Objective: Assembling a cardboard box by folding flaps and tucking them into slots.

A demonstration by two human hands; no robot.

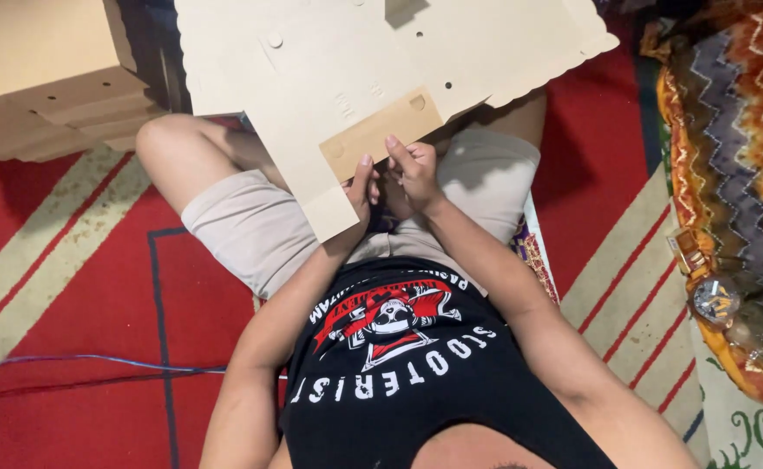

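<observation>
A large flat die-cut cardboard sheet (338,61), pale on its face, lies over my lap with a brown folded flap (380,132) near its lower edge. My left hand (362,193) pinches the flap's lower edge with thumb and fingers. Right beside it, my right hand (413,176) grips the same flap, thumb pressed on its brown side. I sit cross-legged in beige shorts and a black printed shirt.
Folded pale cardboard boxes (47,78) are stacked at the upper left. A red striped mat (95,304) covers the floor, with a thin blue cord (95,358) across it. A patterned cloth (737,174) and a small shiny clear object (716,300) lie at the right.
</observation>
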